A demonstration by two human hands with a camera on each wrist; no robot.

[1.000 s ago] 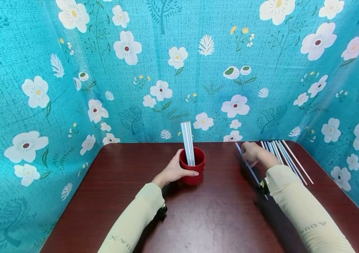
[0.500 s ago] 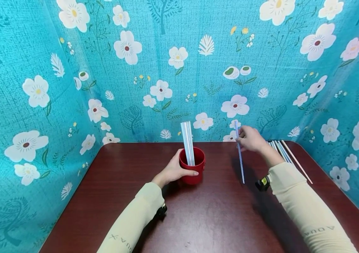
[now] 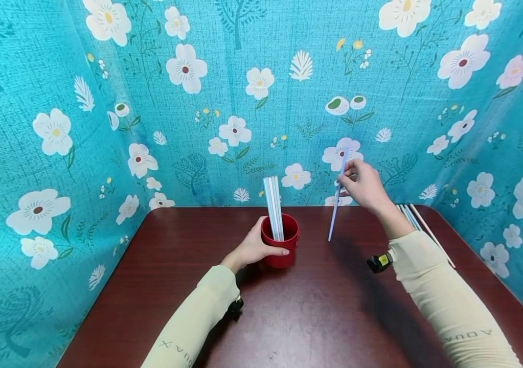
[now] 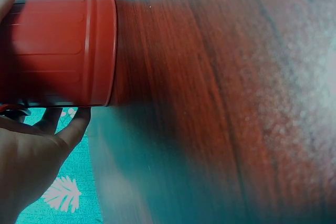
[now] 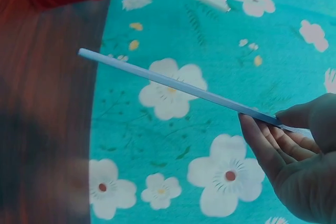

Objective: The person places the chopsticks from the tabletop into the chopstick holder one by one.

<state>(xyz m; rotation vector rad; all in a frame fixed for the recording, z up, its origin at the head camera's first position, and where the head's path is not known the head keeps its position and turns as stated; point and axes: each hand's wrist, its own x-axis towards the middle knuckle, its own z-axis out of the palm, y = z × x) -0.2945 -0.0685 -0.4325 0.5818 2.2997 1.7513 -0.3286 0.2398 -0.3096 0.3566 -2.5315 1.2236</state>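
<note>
A red cup (image 3: 280, 254) stands upright on the table, with several pale chopsticks (image 3: 274, 209) leaning in it. My left hand (image 3: 256, 247) grips the cup around its side; in the left wrist view, fingers reach under and over the cup (image 4: 63, 51). To the right, my right hand (image 3: 363, 184) pinches a light blue chopstick (image 3: 334, 217) between thumb and fingers, near its upper part. The chopstick slants in the air, its lower end apart from the cup. In the right wrist view the same chopstick (image 5: 173, 83) runs from the fingertips toward the upper left.
A few more chopsticks (image 3: 431, 235), pale blue and pinkish, lie on the dark red-brown table (image 3: 307, 317) at its right back, partly behind the right forearm. A turquoise flowered curtain (image 3: 224, 168) closes off the table's back and sides.
My right hand has lifted the light blue chopstick off the table, raising it up and slightly left and tilting it more upright. My left hand and the cup have stayed put.
</note>
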